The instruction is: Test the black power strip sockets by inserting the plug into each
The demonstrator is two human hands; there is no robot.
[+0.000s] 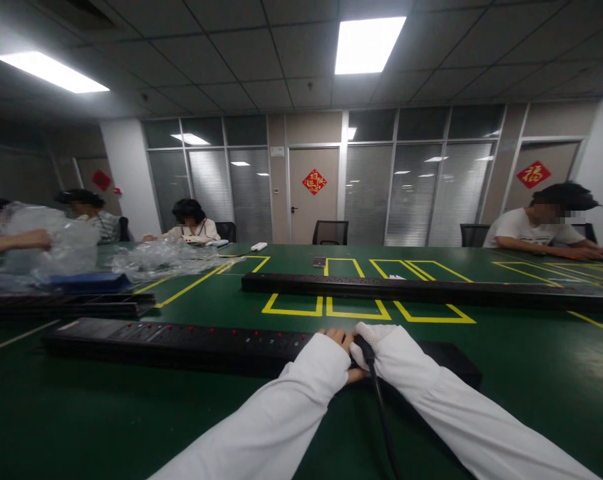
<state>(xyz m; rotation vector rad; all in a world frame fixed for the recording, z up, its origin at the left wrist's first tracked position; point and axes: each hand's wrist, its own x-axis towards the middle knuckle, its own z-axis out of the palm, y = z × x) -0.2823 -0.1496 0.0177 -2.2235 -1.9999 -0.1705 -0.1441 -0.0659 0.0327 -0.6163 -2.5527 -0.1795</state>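
A long black power strip [181, 340] with red switches lies across the green table in front of me. Both my arms in white sleeves reach to its right part. My left hand [337, 343] rests on top of the strip, fingers curled over its far edge. My right hand [369, 340], mostly covered by the sleeve cuff, presses against the left one and seems closed around a black cable [379, 400] that runs back toward me. The fingers of the right hand are largely hidden.
A second long black strip [421, 290] lies farther back over yellow floor-tape outlines [331, 310]. Clear plastic wrapping [161, 257] and more strips [61, 305] sit at the left. Several people sit around the table; a phone [319, 262] lies mid-table.
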